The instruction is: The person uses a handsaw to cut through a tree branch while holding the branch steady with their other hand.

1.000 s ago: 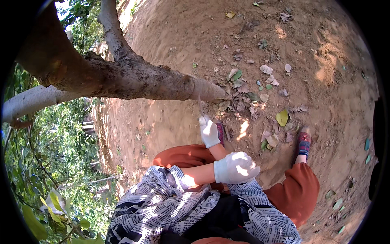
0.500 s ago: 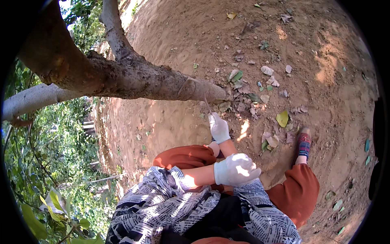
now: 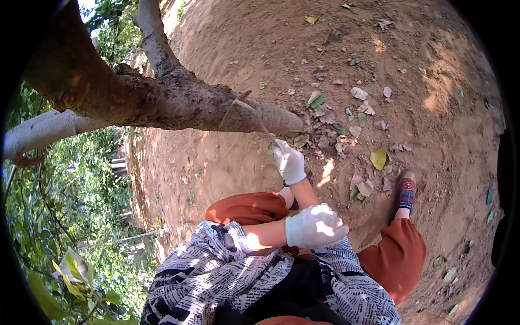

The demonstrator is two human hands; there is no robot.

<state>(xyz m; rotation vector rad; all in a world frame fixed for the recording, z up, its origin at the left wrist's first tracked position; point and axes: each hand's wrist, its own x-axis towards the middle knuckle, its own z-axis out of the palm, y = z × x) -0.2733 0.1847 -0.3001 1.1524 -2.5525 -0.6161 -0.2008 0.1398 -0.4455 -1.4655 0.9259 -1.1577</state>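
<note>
My right hand (image 3: pixel 291 162), in a white glove, is closed round the lower end of a small hand pick (image 3: pixel 253 115). The thin shaft rises to a narrow, curved cross-head that lies across the view of the tree trunk (image 3: pixel 200 111). Whether the head touches the bark, I cannot tell. My left hand (image 3: pixel 316 226), also white-gloved, is curled into a fist in front of my right forearm, close to my body. Its fingers hide anything inside. The trunk is rough and grey-brown, its base meeting the soil just beyond my right hand.
Brown soil (image 3: pixel 433 216) surrounds the trunk's base, with dry leaves and a yellow leaf (image 3: pixel 378 158) on it. Two thick branches (image 3: pixel 156 40) fork off the trunk. Green foliage (image 3: pixel 76 206) fills the left side. My shoe (image 3: pixel 405 192) stands on the right.
The pick's head has shifted left along the trunk and its cross-head shows more plainly. My right hand has risen slightly and tilted leftward. My left hand stays in place.
</note>
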